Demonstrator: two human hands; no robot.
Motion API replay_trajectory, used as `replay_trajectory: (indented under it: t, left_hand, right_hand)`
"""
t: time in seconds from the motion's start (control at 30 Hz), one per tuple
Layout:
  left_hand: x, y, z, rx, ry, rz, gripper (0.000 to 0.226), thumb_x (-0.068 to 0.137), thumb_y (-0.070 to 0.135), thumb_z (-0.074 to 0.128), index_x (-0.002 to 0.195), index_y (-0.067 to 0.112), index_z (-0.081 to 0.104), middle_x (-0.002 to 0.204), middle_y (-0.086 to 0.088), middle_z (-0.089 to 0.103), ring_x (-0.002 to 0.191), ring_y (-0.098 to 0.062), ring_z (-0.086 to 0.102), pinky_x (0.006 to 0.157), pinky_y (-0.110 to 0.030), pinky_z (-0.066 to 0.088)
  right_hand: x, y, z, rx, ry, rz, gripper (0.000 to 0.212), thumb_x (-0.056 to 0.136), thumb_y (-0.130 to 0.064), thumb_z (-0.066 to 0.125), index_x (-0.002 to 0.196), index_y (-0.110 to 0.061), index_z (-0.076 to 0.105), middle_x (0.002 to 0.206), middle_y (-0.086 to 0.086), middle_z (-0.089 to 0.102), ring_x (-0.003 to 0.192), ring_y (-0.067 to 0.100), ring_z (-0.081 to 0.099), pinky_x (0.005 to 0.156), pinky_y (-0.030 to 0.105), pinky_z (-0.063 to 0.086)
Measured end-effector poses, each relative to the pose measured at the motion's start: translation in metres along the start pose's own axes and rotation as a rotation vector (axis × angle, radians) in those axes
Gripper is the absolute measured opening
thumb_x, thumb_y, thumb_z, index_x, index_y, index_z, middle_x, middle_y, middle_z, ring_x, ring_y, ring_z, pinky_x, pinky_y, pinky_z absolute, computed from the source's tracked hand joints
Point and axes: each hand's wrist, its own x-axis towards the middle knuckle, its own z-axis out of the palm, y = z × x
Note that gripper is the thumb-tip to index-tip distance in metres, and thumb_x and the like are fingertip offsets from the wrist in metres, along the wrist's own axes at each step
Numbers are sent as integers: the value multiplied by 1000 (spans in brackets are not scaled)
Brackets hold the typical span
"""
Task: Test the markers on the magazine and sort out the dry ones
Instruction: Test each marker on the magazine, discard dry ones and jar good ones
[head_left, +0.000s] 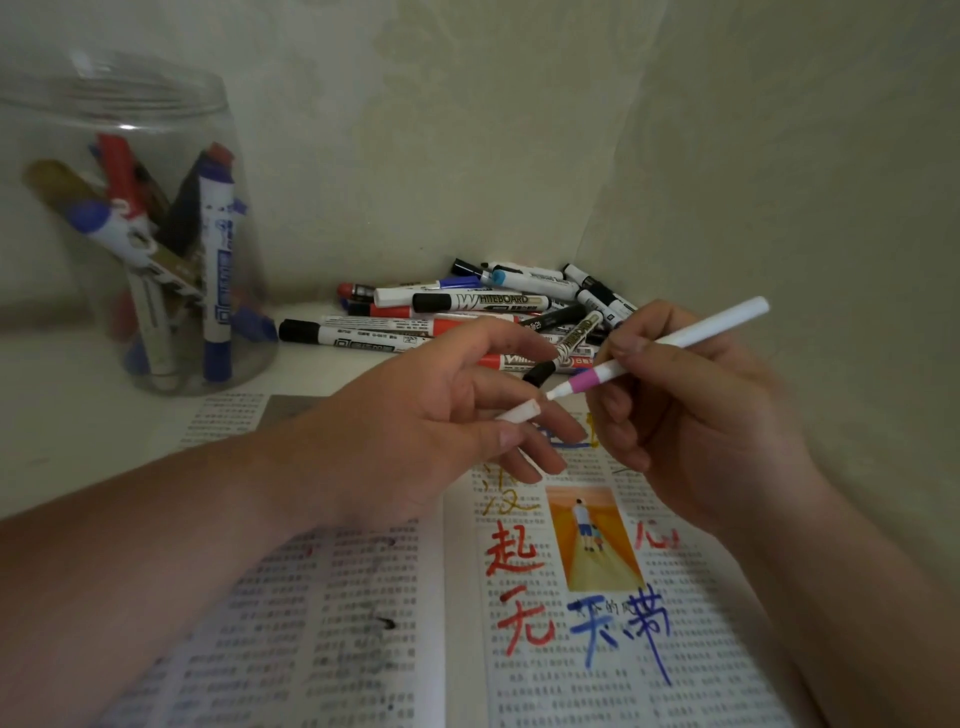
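Right fingers (636, 335) grip pink marker (701, 331); left fingers (485, 431) pinch cap (519, 413) (marker pile (467, 306), jar (130, 218) behind magazine (571, 649)).

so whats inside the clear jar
The jar holds several markers, with blue, red and gold ones leaning together. They overlap, so those at the back are partly hidden.
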Motion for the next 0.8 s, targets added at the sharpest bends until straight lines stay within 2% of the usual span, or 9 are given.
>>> replay_trajectory:
  t: [0.27, 0.43, 0.5, 0.63, 0.8]
  left_hand:
    - [-1, 2, 2, 9, -25, -38, 48, 96, -8, 53, 126, 29, 47, 107, -9, 75, 97, -29, 74, 85, -41, 58]
    - [-3, 7, 5, 15, -32, -43, 51, 94, -2, 58, 130, 31, 45, 103, -11, 76, 94, -27, 75, 84, -39, 61]
    - [-5, 8, 6, 17, 4, -27, 52, 91, 4, 60, 131, 33, 45, 99, -12, 76, 92, -27, 76, 81, -39, 61]
    - [-7, 9, 10, 30, 69, 36, 48, 88, 15, 61, 128, 37, 46, 95, -10, 77, 88, -25, 76, 78, -38, 62]
    - [-7, 2, 7, 152, 104, 22, 48, 95, 10, 60, 120, 49, 49, 93, -5, 78, 89, -21, 76, 82, -42, 61]
  right_hand:
    - [-4, 0, -2, -162, -61, -32, 11, 84, -11, 62, 74, -7, 62, 54, 13, 55, 42, 20, 45, 40, 20, 34]
    - [-6, -2, 1, -264, -96, -39, 14, 83, -19, 79, 72, -15, 71, 55, 10, 60, 42, 21, 48, 40, 22, 36]
    - [-6, -3, 2, -266, -96, -23, 12, 80, -24, 77, 72, -15, 72, 56, 11, 61, 41, 21, 48, 40, 21, 36]
    - [-7, -2, 7, -181, -83, 15, 19, 78, -23, 74, 71, -6, 68, 55, 12, 60, 39, 20, 45, 38, 19, 35]
    - [-9, 5, 13, -199, -46, 107, 22, 80, -18, 73, 75, 0, 61, 55, 16, 57, 38, 21, 44, 36, 21, 35]
